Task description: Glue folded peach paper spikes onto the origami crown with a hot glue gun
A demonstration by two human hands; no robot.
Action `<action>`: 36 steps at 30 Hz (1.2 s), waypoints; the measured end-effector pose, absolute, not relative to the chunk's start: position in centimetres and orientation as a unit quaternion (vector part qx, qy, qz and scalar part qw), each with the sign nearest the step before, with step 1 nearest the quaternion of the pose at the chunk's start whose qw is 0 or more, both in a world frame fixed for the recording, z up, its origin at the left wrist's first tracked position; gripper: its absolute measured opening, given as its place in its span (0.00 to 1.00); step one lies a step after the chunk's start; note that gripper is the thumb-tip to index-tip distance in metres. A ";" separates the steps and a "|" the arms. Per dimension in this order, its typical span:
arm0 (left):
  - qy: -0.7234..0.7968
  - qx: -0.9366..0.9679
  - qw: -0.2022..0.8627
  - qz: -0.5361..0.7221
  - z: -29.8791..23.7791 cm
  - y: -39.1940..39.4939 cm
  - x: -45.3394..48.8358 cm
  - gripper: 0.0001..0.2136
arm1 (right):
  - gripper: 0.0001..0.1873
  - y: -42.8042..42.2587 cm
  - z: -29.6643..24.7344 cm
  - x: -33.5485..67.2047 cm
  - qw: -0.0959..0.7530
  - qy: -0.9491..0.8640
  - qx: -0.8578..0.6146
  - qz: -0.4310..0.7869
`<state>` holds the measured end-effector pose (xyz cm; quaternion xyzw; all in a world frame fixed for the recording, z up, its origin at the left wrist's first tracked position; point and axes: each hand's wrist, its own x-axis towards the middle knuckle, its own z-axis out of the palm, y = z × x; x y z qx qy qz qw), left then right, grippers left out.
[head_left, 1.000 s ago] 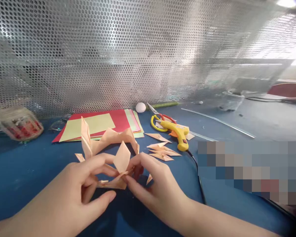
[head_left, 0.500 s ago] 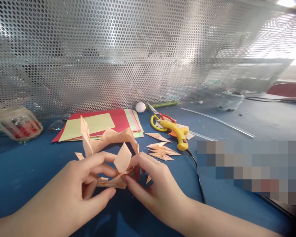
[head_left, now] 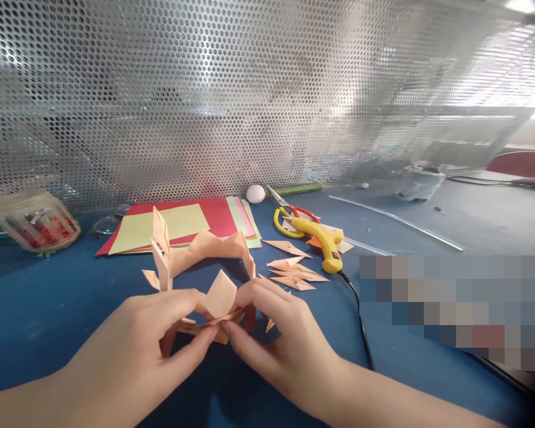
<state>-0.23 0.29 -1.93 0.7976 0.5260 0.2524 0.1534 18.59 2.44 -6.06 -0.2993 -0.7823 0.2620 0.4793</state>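
Between my hands is a peach folded-paper crown (head_left: 205,246), a ring of paper with pointed pieces standing up at its left side. My left hand (head_left: 160,336) is closed, thumb and fingers pinching the crown's near band. My right hand (head_left: 280,339) pinches the same band just to the right. A diamond-shaped paper piece (head_left: 222,294) stands upright between the fingertips at the front. My fingers hide part of the band and the base of that piece. Several loose folded paper pieces (head_left: 296,270) lie right of the crown.
A yellow glue gun (head_left: 327,244) with a black cord lies at the right, beside yellow-and-red-handled scissors (head_left: 289,217). Behind the crown are coloured paper sheets (head_left: 169,226). A jar (head_left: 38,223) stands far left; clear glue sticks (head_left: 396,223) lie right. Perforated metal (head_left: 232,101) borders the back.
My left thumb and fingers have come together onto the near band, and the left hand has moved slightly right. The diamond-shaped piece sits slightly lower. My right hand keeps its pinch.
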 end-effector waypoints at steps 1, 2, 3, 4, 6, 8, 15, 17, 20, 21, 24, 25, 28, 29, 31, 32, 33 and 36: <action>0.521 0.800 0.146 0.258 -2.0 0.3 -0.2 0.09 | 0.04 2.5 -6.1 18.6 0.479 -0.783 -0.298 0.262; 0.517 0.803 0.138 0.262 -2.1 0.3 -0.3 0.08 | 0.04 2.5 -6.1 18.6 0.480 -0.782 -0.298 0.263; 0.512 0.807 0.130 0.265 -2.1 0.3 -0.3 0.08 | 0.03 2.5 -6.1 18.6 0.479 -0.783 -0.297 0.263; 0.508 0.809 0.124 0.268 -2.2 0.3 -0.3 0.08 | 0.03 2.4 -6.1 18.5 0.480 -0.783 -0.296 0.263; 0.498 0.814 0.116 0.278 -2.3 0.3 -0.4 0.07 | 0.03 2.3 -6.1 18.5 0.486 -0.783 -0.289 0.259; 0.486 0.816 0.117 0.292 -2.3 0.2 -0.4 0.07 | 0.05 2.2 -6.1 18.5 0.490 -0.787 -0.276 0.255; 0.471 0.818 0.089 0.316 -2.2 0.2 -0.2 0.06 | 0.07 1.7 -5.9 18.3 0.478 -0.805 -0.307 0.173; 0.464 0.825 0.079 0.313 -2.2 0.3 -0.2 0.07 | 0.07 1.7 -6.0 18.2 0.477 -0.807 -0.320 0.137; 0.457 0.830 0.072 0.310 -2.3 0.4 -0.2 0.08 | 0.07 1.7 -6.0 18.2 0.473 -0.808 -0.334 0.106; 0.456 0.830 0.078 0.311 -2.3 0.4 -0.2 0.08 | 0.07 1.7 -6.0 18.1 0.474 -0.807 -0.338 0.097; 0.452 0.829 0.100 0.313 -2.2 0.4 -0.2 0.08 | 0.06 1.6 -6.1 18.1 0.479 -0.804 -0.344 0.072; 0.449 0.832 0.105 0.308 -2.2 0.4 -0.3 0.08 | 0.07 1.6 -6.1 18.1 0.480 -0.804 -0.346 0.065; 0.436 0.843 0.108 0.297 -2.3 0.4 -0.5 0.07 | 0.08 1.6 -6.1 18.1 0.476 -0.807 -0.344 0.058; 0.434 0.843 0.112 0.299 -2.3 0.5 -0.6 0.07 | 0.08 1.6 -6.1 18.1 0.473 -0.809 -0.343 0.061; 0.433 0.839 0.121 0.307 -2.4 0.6 -0.6 0.08 | 0.07 1.6 -6.1 18.1 0.465 -0.814 -0.340 0.073; 0.433 0.837 0.128 0.308 -2.5 0.6 -0.6 0.08 | 0.07 1.6 -6.1 18.1 0.462 -0.816 -0.339 0.078; 0.434 0.837 0.137 0.302 -2.5 0.7 -0.6 0.08 | 0.07 1.6 -6.1 18.2 0.459 -0.818 -0.338 0.083; 0.444 0.835 0.161 0.282 -2.4 0.6 -0.6 0.09 | 0.07 1.7 -6.2 18.2 0.451 -0.822 -0.334 0.091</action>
